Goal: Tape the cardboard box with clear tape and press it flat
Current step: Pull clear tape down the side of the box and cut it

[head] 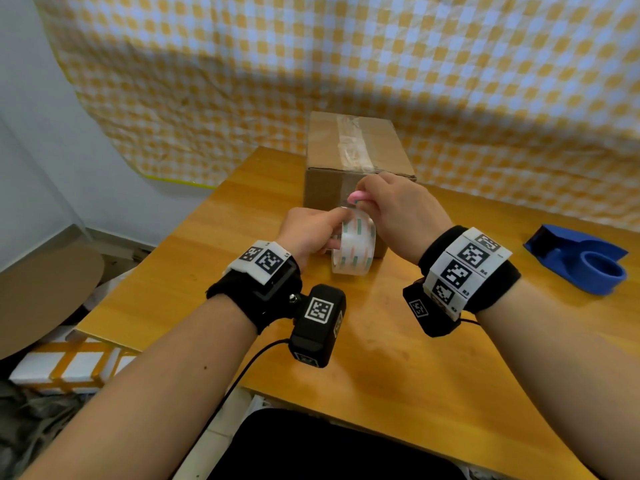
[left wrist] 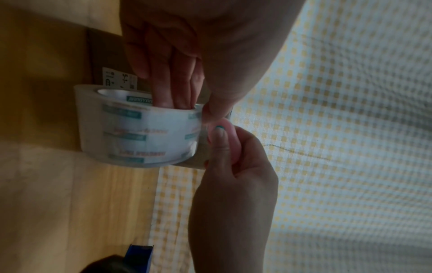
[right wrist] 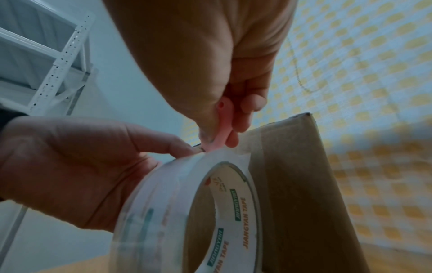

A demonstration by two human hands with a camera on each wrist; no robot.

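One cardboard box (head: 358, 157) just beyond both hands, one roll of clear tape (head: 354, 245) between them, one small pink cutter (head: 357, 196) in the right hand (head: 398, 213), and one blue tape dispenser (head: 581, 258) well off to the right of it. Two hands total, left hand (head: 308, 233) included, plus two wrist cameras.

makeshift packing room – metal shelving (right wrist: 58, 61), checkered cloth backdrop (head: 346, 64), wooden table (head: 381, 358).
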